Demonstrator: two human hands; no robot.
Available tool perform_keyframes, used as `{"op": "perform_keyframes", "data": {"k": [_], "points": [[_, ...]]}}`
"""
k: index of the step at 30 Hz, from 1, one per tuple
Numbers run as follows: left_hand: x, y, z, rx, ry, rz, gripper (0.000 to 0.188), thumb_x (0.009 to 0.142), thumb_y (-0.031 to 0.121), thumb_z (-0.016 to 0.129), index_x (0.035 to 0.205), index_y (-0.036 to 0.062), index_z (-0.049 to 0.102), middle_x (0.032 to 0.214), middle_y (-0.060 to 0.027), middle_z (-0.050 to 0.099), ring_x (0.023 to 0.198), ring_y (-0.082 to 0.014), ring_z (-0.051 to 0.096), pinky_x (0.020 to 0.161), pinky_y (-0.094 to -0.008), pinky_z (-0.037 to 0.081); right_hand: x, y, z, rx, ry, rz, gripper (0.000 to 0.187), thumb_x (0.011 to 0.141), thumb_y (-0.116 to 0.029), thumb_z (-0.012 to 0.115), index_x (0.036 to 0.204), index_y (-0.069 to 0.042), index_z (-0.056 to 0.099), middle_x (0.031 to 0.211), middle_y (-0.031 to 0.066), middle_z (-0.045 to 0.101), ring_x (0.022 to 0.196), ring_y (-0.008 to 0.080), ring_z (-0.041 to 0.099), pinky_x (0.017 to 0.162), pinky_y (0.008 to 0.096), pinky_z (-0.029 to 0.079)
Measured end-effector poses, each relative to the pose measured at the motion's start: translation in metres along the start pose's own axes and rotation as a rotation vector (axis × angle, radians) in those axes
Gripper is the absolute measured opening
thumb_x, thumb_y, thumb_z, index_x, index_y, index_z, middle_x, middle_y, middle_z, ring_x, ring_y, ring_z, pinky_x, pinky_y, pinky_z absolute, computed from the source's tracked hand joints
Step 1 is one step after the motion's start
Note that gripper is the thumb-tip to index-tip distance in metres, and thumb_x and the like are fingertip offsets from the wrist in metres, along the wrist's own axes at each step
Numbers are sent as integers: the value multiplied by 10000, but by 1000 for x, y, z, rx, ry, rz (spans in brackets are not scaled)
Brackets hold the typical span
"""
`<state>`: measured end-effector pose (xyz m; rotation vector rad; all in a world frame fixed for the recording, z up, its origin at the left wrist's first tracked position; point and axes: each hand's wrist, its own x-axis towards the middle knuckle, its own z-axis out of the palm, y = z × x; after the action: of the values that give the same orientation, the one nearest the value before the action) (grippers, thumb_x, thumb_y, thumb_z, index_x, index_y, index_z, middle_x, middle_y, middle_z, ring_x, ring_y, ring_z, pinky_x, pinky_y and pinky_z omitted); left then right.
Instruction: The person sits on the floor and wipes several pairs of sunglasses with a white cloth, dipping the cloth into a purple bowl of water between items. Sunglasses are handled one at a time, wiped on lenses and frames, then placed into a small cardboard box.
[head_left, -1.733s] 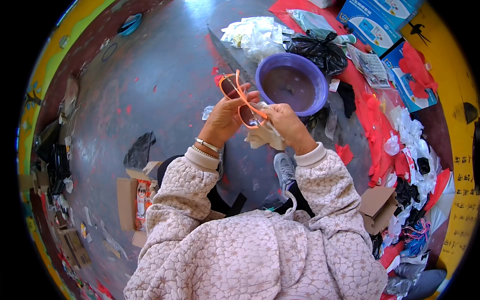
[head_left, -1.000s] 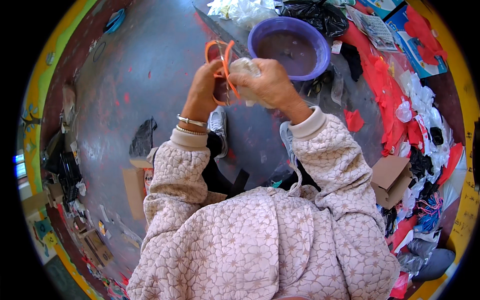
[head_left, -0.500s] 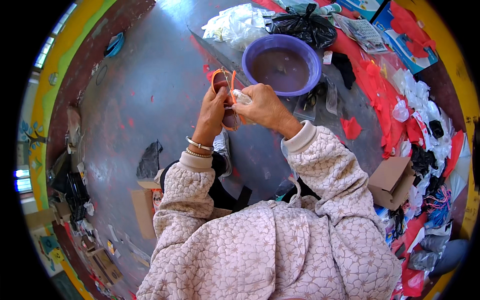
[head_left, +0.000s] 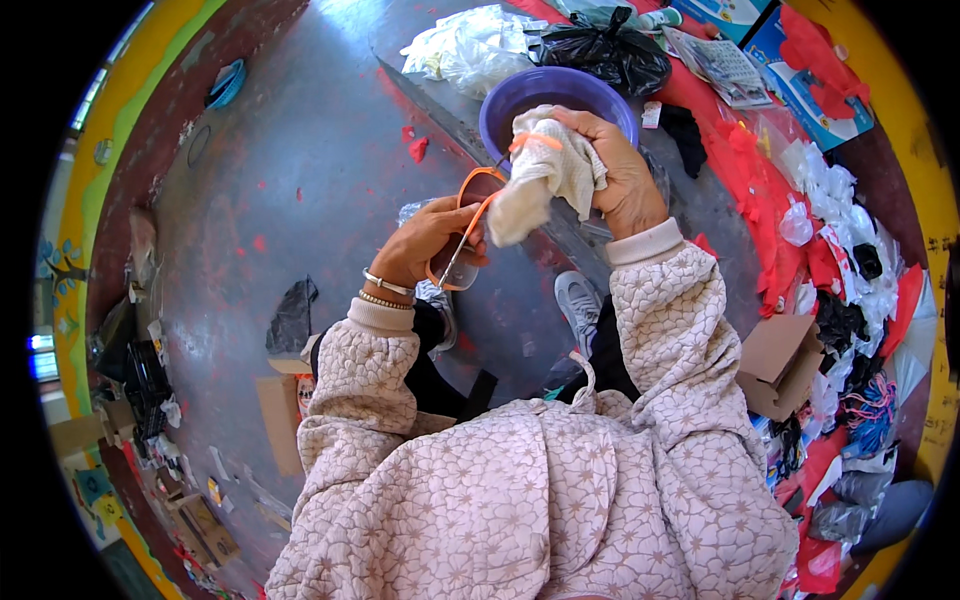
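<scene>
Closed around a pair of orange-framed sunglasses (head_left: pixel 447 283), my left hand (head_left: pixel 424 242) grips them near the middle, its fingers covering part of the frame. One dark lens shows below the fingers, and an orange rim rises above them. My right hand (head_left: pixel 628 178) holds a whitish, rumpled cloth (head_left: pixel 562 172) that hangs down beside the glasses, its lower end blurred. An orange strip, seemingly an arm of the glasses, crosses the cloth's upper part. Behind the cloth stands a purple basin (head_left: pixel 497 92); the cloth and right hand hide much of its inside.
A white plastic bag (head_left: pixel 468 48) and a black plastic bag (head_left: pixel 605 55) lie beyond the basin. Along the right are red cloth (head_left: pixel 745 175), many plastic bags and an open cardboard box (head_left: pixel 780 368). Another cardboard piece (head_left: pixel 278 425) is by my left sleeve.
My right hand has moved right and up from the glasses, and the cloth now hangs spread out from it. My left hand has lowered slightly, and the sunglasses have tilted.
</scene>
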<state>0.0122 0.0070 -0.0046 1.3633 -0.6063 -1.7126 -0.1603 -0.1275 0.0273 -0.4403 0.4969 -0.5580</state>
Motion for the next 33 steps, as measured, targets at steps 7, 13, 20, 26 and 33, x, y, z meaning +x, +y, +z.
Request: {"op": "perform_keyframes", "data": {"k": [7, 13, 20, 26, 33], "points": [[9, -10, -17, -574, 77, 18, 283, 803, 142, 625, 1033, 4, 534, 647, -21, 523, 611, -124, 570, 648, -311, 537, 6, -9, -22, -322, 123, -174, 255, 853, -196, 530, 1014, 0, 554, 888, 134, 619, 760, 222, 622, 689, 357, 531], [10, -8, -7, -129, 105, 216, 605, 680, 250, 742, 1158, 71, 418, 879, -22, 507, 678, -103, 553, 572, -284, 535, 1, 30, 11, -716, 119, 8, 319, 837, -298, 575, 854, 18, 614, 721, 63, 593, 559, 144, 566, 473, 300, 457], [8, -3, -2, -200, 27, 308, 561, 749, 347, 679, 1168, 71, 428, 833, -29, 524, 659, -108, 555, 522, -267, 509, -8, 50, 28, -609, -83, -187, 213, 816, -202, 607, 883, 0, 617, 747, 44, 599, 590, 101, 559, 517, 242, 459], [21, -8, -20, -456, 240, 240, 341, 950, 318, 337, 1139, 69, 475, 690, -10, 507, 591, -116, 541, 508, -270, 478, -36, 44, 40, -1022, -342, -540, 229, 694, -141, 728, 851, -7, 628, 801, 35, 581, 687, 85, 533, 580, 219, 420], [0, 11, -4, -331, 66, 414, 411, 955, 355, 299, 1215, 66, 431, 678, -9, 482, 640, -110, 535, 627, -266, 507, -54, 15, 35, -653, -425, -436, 390, 752, -303, 679, 967, 11, 590, 938, 78, 584, 805, 130, 551, 690, 256, 439]]}}
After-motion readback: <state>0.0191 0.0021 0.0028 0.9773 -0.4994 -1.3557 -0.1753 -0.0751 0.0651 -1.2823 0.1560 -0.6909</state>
